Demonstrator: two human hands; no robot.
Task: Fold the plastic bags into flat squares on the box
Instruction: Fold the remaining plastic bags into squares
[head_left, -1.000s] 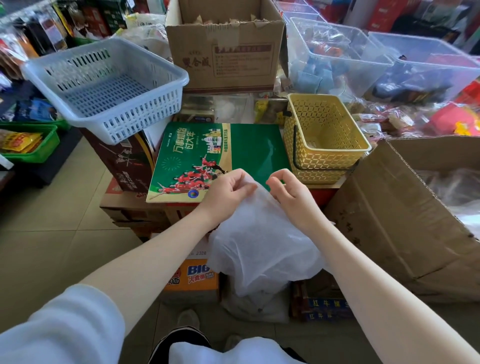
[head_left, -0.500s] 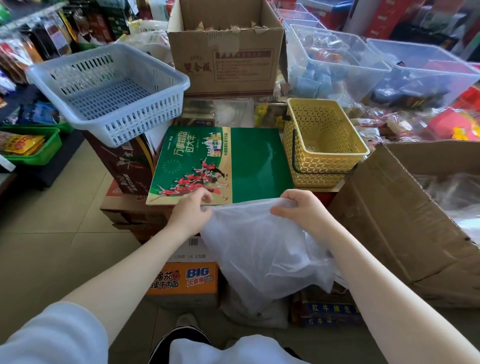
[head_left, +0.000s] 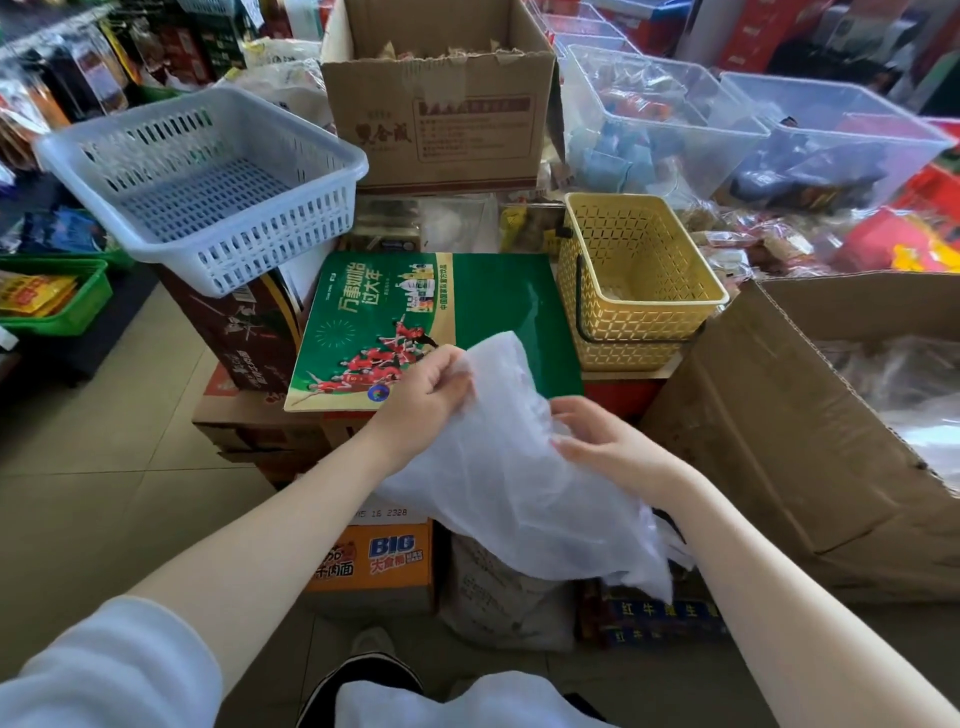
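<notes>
- The left hand (head_left: 423, 400) is pinching the upper edge of a thin, translucent white plastic bag (head_left: 511, 478), fingers curled round the film.
- The right hand (head_left: 605, 441) is lying against the bag's right side with fingers loosely extended; whether they are gripping the film cannot be told.
- The bag is hanging crumpled between both hands, its top corner overlapping the near edge of a flat green printed box (head_left: 441, 322).
- A yellow perforated plastic basket (head_left: 641, 283) is standing just beside the green box on its right.
- A pale blue slotted plastic basket (head_left: 208, 182) is sitting to the box's left.
- A large open brown cardboard carton (head_left: 810, 431) is standing at the right.
</notes>
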